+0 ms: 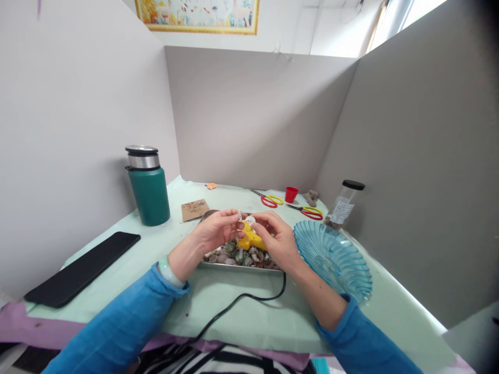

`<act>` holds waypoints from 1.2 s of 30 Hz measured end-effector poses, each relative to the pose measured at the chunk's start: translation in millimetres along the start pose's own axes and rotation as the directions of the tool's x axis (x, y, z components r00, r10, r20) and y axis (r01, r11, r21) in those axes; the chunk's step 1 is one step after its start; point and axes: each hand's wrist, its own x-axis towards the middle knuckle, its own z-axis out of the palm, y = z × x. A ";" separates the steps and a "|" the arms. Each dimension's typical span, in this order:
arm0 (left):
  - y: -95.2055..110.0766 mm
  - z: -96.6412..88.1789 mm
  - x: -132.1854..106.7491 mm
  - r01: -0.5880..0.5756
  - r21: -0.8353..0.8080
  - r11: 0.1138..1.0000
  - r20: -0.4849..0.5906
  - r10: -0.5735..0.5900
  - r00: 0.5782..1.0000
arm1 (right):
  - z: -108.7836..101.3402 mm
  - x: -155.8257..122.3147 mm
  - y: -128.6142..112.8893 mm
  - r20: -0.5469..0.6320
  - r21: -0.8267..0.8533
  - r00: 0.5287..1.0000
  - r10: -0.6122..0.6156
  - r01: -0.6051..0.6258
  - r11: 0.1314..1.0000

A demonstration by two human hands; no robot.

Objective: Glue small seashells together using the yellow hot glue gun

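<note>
My left hand (pixel 220 228) pinches a small whitish piece (pixel 239 214) upright between thumb and forefinger. Close beside it, my right hand (pixel 276 239) has its fingers curled at another white, shell-like piece (pixel 250 221). A yellow glue gun (pixel 251 239) shows between the hands, partly under my right thumb; I cannot tell whether the right hand grips it or it rests on the shells. Below both hands is a metal tray (pixel 237 267) filled with small shells (pixel 255 257) and stones. The far part of the tray is hidden by the hands.
A black cord (pixel 241 296) runs from the tray toward me. Left: green bottle (pixel 149 195), black flat case (pixel 83 267), brown card (pixel 195 210). Right: blue glass plate (pixel 331 259), clear jar (pixel 343 206). Behind: scissors (pixel 272 200), more scissors (pixel 311 212), red cup (pixel 291 195). Grey panels (pixel 257 114) enclose the table.
</note>
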 end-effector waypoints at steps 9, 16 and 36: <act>-2.1 1.3 -1.7 -0.019 0.084 0.996 0.067 0.013 0.998 | 1.3 -0.5 -1.1 0.011 -0.033 1.000 -0.022 0.022 0.999; -3.7 2.1 -1.6 -0.059 0.145 0.988 0.089 0.046 0.995 | 1.7 -1.2 -1.6 -0.014 -0.099 0.999 -0.035 0.033 0.995; 4.9 3.5 2.4 -0.183 0.124 0.975 -0.170 0.203 0.964 | -26.5 3.6 8.6 0.394 -0.659 0.900 0.186 0.135 0.740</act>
